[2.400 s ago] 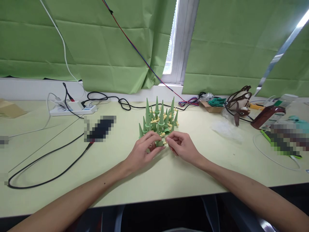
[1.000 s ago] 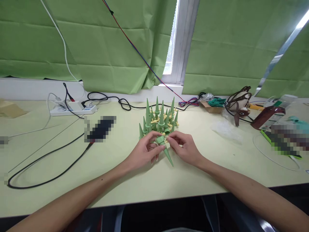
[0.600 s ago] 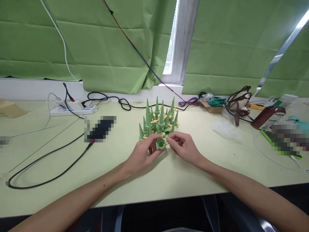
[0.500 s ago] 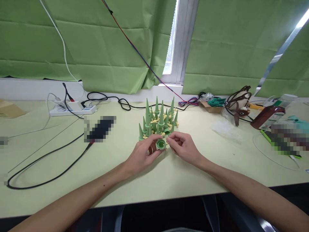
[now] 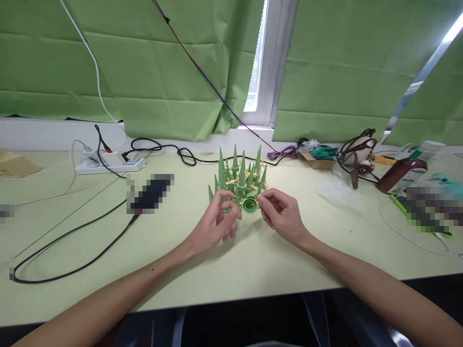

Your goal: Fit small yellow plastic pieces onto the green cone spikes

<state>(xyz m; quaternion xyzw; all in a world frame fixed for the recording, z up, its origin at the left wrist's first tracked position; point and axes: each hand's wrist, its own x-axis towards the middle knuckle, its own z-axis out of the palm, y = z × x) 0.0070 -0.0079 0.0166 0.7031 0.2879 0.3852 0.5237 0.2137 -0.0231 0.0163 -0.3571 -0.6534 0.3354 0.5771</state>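
A cluster of upright green cone-shaped spikes with small yellow connectors (image 5: 238, 176) stands on the pale table (image 5: 181, 250), just beyond my hands. Both hands pinch one green cone piece (image 5: 249, 204) at the cluster's near edge, its round open end facing me. My left hand (image 5: 213, 224) has its thumb and fingers closed on the piece's left side. My right hand (image 5: 282, 214) is curled with fingertips closed on the right side. My forearms reach in from the bottom edge.
A white power strip (image 5: 108, 163) and black cables (image 5: 72, 241) lie to the left, beside a blurred dark object (image 5: 150, 193). Clear plastic wrap (image 5: 338, 193), a brown bag (image 5: 358, 154) and assorted clutter (image 5: 415, 183) sit at the right. Green curtains (image 5: 144, 72) hang behind.
The cone piece was lifted from the table in front of the cluster, turned so its open end faces me, and carried forward and up to the cluster's near edge. Both hands moved with it.
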